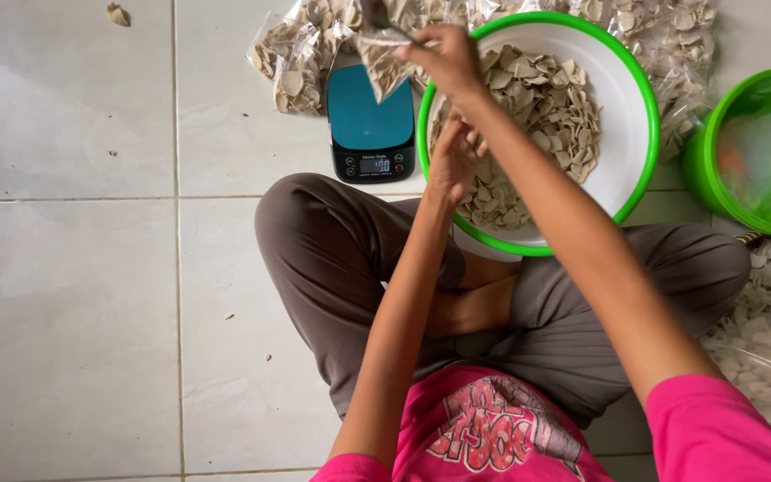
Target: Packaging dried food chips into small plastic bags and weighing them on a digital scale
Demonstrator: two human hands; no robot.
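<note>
**Ana:** Your right hand (443, 55) is pinching the top of a small clear bag of chips (384, 64), grip pressed together on the plastic, and you are holding it just above the scale.

**Budi:** And your left hand (453, 159) is reaching into the basin, fingers curled down among the chips; I cannot tell whether that grip is closing on any.

**Ana:** Going by size: you are sitting cross-legged on the pale tiled floor (73, 295), and the big white basin with the green rim (640, 98) is resting against your knees, a heap of pale chips (542, 107) lying inside it.

**Budi:** A green bucket (756, 152) is standing just beside the basin, at your right.

**Ana:** Filled bags (301, 54) are lying behind the scale and basin.

**Budi:** The teal kitchen scale (370, 125) is sitting on the floor just left of the basin, under the bag you are holding.
</note>
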